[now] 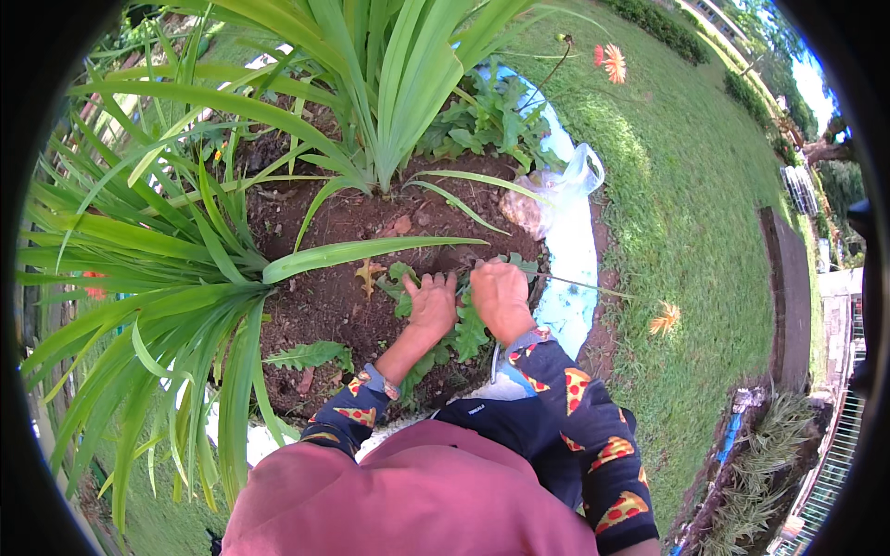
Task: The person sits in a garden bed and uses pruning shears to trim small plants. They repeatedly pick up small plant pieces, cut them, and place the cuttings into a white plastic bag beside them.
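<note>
My left hand [432, 304] reaches down to the dark soil [323, 306], its fingers apart among the lobed leaves of a low gerbera-like plant [471, 330]. Close on its right, my right hand [499, 297] is curled into a fist at the same plant. Its fingers hide whatever may be inside. A flower stalk [584, 283] runs rightward from beside this fist to an orange bloom [665, 318]. Below my right wrist is a thin grey curved piece [494, 363], too little seen to name. A yellowed leaf [369, 276] lies left of my left hand.
A tied clear plastic bag [556, 191] with brownish contents rests against the white and pale blue bed edging [571, 257]. Large strap-leaved plants [386, 139] rise ahead, and another clump [229, 278] spreads at left. Lawn [688, 208] lies beyond the edging.
</note>
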